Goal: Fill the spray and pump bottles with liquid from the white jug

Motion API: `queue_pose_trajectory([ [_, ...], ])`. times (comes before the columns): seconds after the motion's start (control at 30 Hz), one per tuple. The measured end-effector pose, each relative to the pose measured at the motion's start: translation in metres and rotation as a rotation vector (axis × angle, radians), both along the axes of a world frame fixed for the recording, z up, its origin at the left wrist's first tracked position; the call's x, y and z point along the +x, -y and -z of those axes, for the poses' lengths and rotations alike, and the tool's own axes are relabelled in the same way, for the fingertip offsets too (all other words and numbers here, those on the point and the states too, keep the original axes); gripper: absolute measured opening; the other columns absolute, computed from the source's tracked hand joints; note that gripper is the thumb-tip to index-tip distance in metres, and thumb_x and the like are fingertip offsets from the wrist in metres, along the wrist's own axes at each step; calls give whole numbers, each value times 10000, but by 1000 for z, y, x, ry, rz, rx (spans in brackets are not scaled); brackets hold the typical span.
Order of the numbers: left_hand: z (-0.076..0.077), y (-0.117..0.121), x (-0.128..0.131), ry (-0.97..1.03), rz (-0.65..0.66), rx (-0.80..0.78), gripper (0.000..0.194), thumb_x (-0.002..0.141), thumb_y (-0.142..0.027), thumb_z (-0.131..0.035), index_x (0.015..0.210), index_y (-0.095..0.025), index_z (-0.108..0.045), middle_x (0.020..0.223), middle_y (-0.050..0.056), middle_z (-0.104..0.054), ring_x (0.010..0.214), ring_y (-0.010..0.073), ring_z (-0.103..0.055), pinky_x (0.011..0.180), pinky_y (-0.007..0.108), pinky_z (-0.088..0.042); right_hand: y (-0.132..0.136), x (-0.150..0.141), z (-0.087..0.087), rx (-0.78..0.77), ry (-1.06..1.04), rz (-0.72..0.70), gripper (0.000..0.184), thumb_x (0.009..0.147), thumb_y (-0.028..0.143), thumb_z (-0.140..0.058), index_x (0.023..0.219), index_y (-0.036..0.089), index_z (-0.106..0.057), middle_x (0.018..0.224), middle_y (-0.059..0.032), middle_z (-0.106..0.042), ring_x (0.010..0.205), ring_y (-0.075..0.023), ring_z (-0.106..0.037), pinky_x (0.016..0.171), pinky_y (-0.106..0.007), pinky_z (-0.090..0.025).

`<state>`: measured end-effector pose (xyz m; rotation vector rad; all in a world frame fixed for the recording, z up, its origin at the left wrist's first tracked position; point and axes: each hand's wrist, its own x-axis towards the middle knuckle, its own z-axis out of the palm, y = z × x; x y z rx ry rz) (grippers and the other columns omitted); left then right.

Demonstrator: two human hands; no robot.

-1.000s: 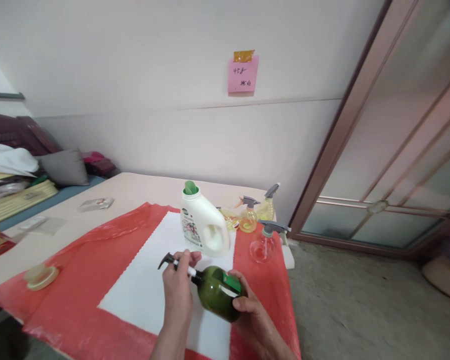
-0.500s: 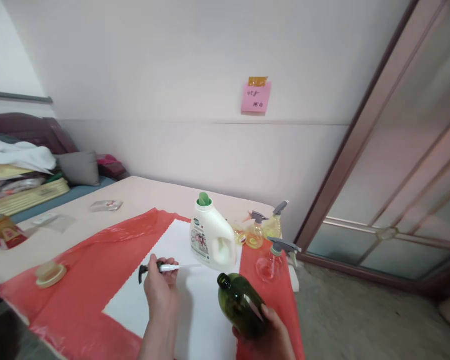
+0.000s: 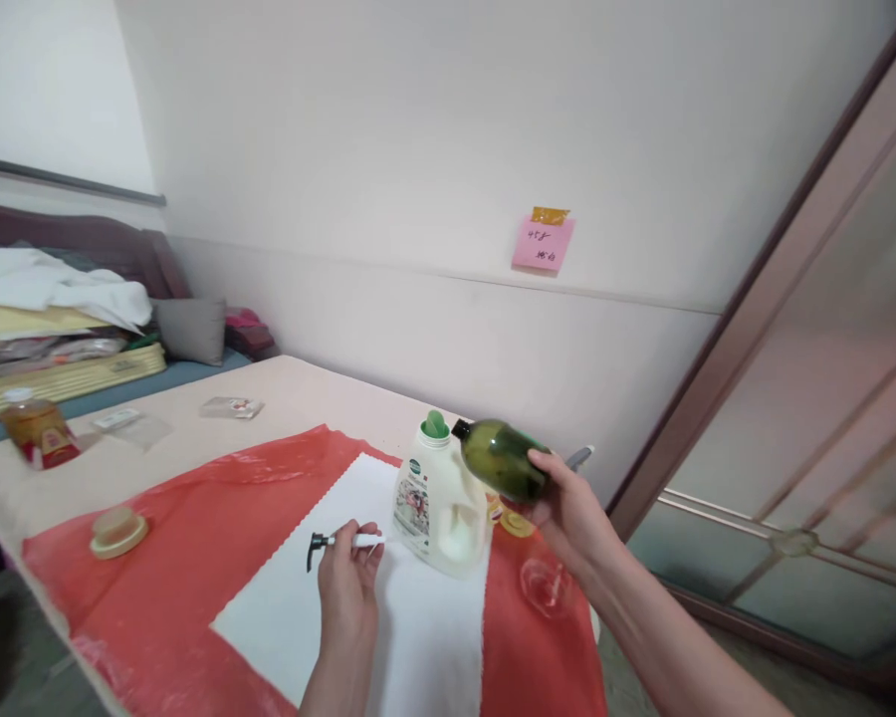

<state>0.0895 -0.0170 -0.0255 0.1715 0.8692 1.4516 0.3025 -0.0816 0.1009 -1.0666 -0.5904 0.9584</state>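
My right hand (image 3: 557,488) grips a dark green bottle (image 3: 502,460) by its base end. The bottle is tipped on its side, its black neck pointing left beside the mouth of a cream detergent jug (image 3: 437,498). That jug stands upright on a white sheet, with a green spout (image 3: 435,423) in its open mouth. I cannot tell whether bottle and jug touch. Low to the left, my left hand (image 3: 350,568) is closed around a pump dispenser top (image 3: 318,546) with a black head and a white stem, held nearly level over the sheet.
Red plastic sheeting (image 3: 216,528) lies under the white sheet (image 3: 291,588). A clear spray bottle (image 3: 545,586) stands at the right, partly hidden by my arm. A pale lid (image 3: 119,533) lies left, an amber bottle (image 3: 39,428) at far left. A wall stands behind.
My right hand has raised the green bottle from in front of the jug to its mouth and tipped it nearly level. The view has shifted; my left hand still holds the pump.
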Motion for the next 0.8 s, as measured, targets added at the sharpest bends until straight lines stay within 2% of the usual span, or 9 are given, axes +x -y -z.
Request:
queue_pose_trajectory([
  [0.17,0,-1,-1,8,17,-16,123,748,-205,-673,822,-169,-583,790,41,-661,696,128,-636,616,237,-520,-36,13,-18,-99,221,15,302,670,396,-737,887,233,-603,840,-4,-654,689,-161,-605,557,-286,-495],
  [0.33,-2,-2,-1,12,12,-45,101,767,-204,-655,813,-162,-576,786,52,-656,724,136,-639,621,237,-520,-49,12,-37,-192,494,28,378,684,425,-703,995,254,-574,882,-43,-647,729,-211,-621,543,-318,-501],
  [0.6,-6,0,-1,26,27,-49,79,779,-193,-634,806,-160,-568,782,52,-646,714,128,-624,623,232,-511,-64,5,-64,-215,1005,33,543,646,469,-719,1119,274,-538,1096,-53,-599,946,-250,-580,713,-360,-489],
  [0.7,-7,1,-1,34,34,-45,89,773,-195,-639,808,-161,-566,789,54,-646,718,129,-620,627,233,-508,-68,-3,-77,-240,1188,27,612,637,446,-718,1184,246,-530,1176,-83,-564,1045,-269,-535,839,-393,-448],
  [0.8,-9,1,-1,41,37,-49,93,773,-197,-637,815,-162,-562,792,56,-644,725,130,-616,630,233,-503,-75,-10,-88,-265,1320,-1,683,624,418,-715,1243,221,-507,1250,-116,-519,1085,-277,-517,878,-394,-428],
])
